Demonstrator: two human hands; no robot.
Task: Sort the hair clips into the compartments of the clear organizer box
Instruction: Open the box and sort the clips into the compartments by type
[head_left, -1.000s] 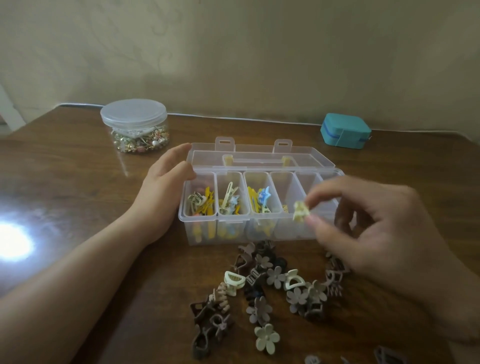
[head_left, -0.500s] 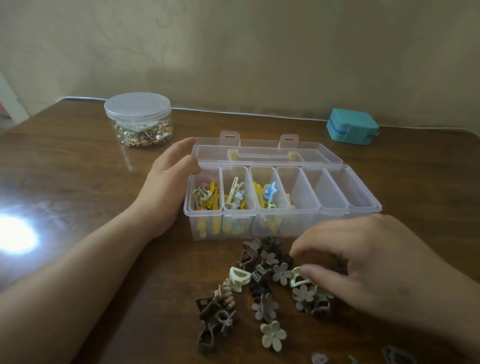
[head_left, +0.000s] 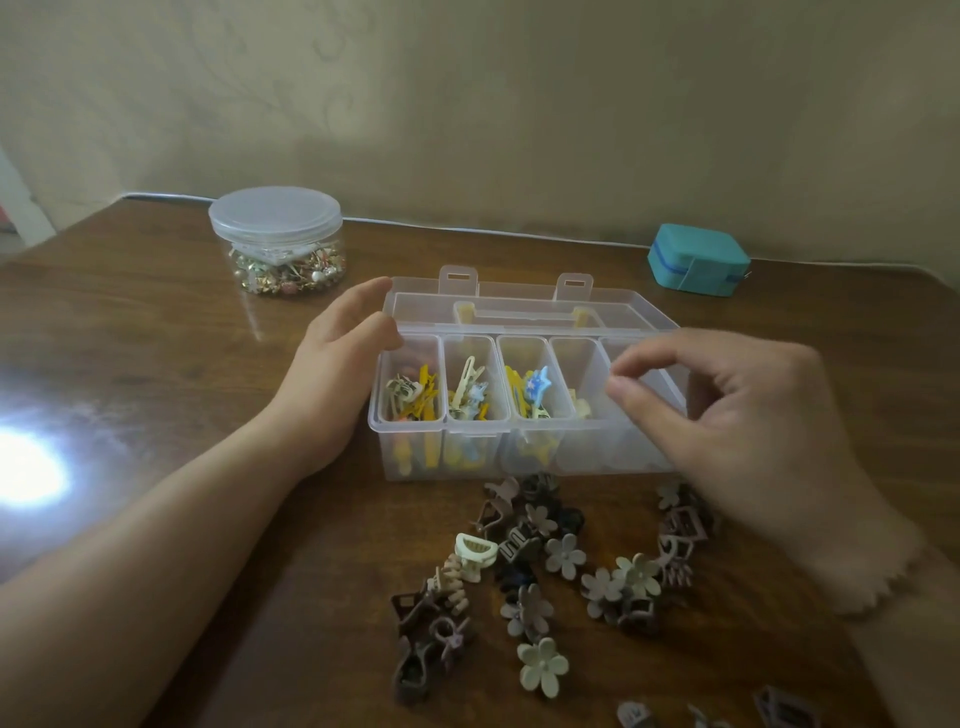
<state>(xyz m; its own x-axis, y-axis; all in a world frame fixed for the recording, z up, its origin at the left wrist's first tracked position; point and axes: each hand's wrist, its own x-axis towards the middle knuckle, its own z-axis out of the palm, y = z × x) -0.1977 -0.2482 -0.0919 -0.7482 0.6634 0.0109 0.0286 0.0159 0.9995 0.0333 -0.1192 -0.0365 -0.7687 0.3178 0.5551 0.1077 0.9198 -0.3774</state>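
Left hand (head_left: 337, 374) steadies the organizer box (head_left: 519, 415); right hand (head_left: 737, 415) hovers above it, fingers (head_left: 644, 358) apart.

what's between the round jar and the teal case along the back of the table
In the head view, the organizer box's open lid lies between the round jar and the teal case, slightly nearer the camera; otherwise bare wood.

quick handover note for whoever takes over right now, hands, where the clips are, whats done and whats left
Left hand: open, resting against the left end of the clear organizer box, steadying it.
Right hand: above the box's right half, thumb and forefinger close together; no clip visible between them.
Box: lid open behind. The three left compartments hold colourful clips; a cream clip lies in the fourth. The compartments further right are partly hidden by the right hand.
Left to do: the pile of brown and beige clips on the table in front of the box, plus a few at the bottom right edge.
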